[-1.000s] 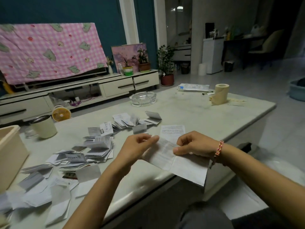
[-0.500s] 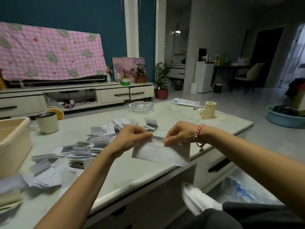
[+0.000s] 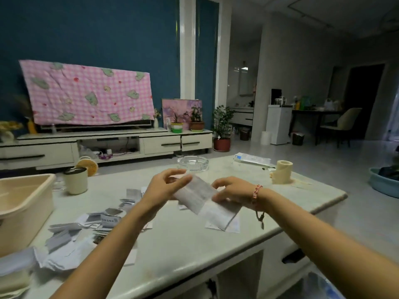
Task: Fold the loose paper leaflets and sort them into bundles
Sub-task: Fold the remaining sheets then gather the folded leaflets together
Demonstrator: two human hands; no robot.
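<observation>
2 hands, left hand (image 3: 164, 186) & right hand (image 3: 228, 190), loosely pinch 1 leaflet (image 3: 194, 196) w/ fingers spread; slack grip could skew crease.

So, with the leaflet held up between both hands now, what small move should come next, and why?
Probably bring the left hand and right hand together to crease the paper leaflet once more. It looks only partly folded, held above the table, larger than the folded leaflets piled at the left.
</observation>
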